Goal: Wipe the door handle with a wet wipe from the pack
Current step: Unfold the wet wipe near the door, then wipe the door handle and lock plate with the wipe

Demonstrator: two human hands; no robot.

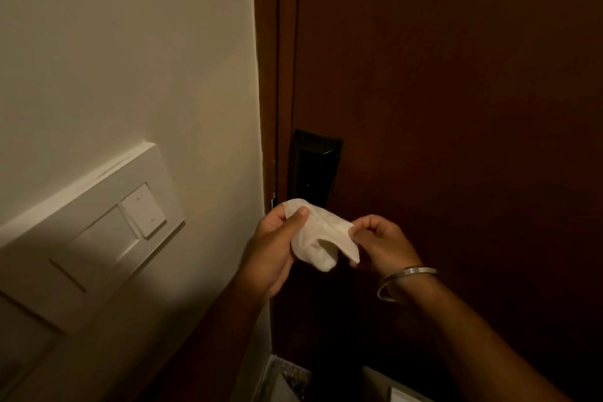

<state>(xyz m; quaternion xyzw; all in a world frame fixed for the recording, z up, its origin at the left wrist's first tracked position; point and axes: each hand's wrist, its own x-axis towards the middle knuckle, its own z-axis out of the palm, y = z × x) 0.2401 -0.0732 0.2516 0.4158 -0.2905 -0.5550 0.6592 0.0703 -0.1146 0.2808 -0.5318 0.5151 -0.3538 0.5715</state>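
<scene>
Left hand [274, 238] and right hand [381, 242] pinch the wet wipe [321, 238]; bunched folds may, seemingly, smear the dim handle [313, 170]

My left hand [272, 248] pinches one end of the white wet wipe [321, 238] between thumb and fingers; my right hand [383, 243] pinches the opposite end. The wipe hangs crumpled between them, its lower folds drooping. Both hands are held in front of the dark brown door [456, 92], just below the black lock plate [313, 167]; the handle itself is not discernible. A metal bangle [404, 281] circles my right wrist. A white switch panel [107, 232] sits on the cream wall [130, 43] to the left.
</scene>
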